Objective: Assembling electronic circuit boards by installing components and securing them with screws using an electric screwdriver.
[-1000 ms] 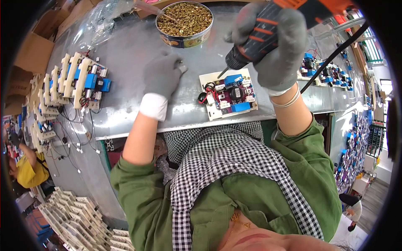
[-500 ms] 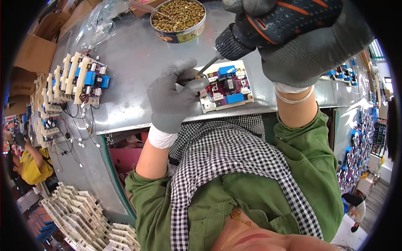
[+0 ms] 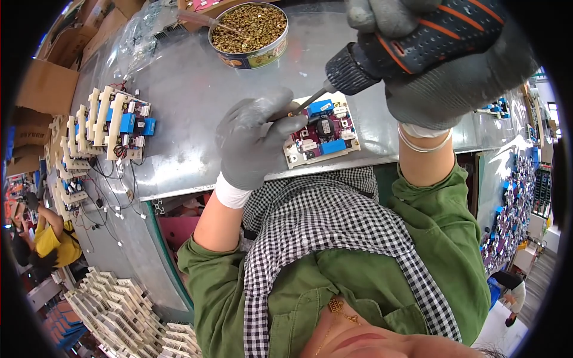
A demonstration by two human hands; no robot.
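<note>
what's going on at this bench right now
A person in grey work gloves is working on a circuit board that lies near the front edge of a metal table. The right hand grips a powered screwdriver, its bit angled down toward the board. The left hand pinches at the bit's tip. A round tin of brass screws sits behind, and a stack of similar assemblies stands to the left.

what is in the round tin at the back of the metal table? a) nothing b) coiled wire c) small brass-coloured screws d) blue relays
c: the round tin behind the circuit board is heaped with small brass-coloured screws; no relays or wire show in it.
</note>
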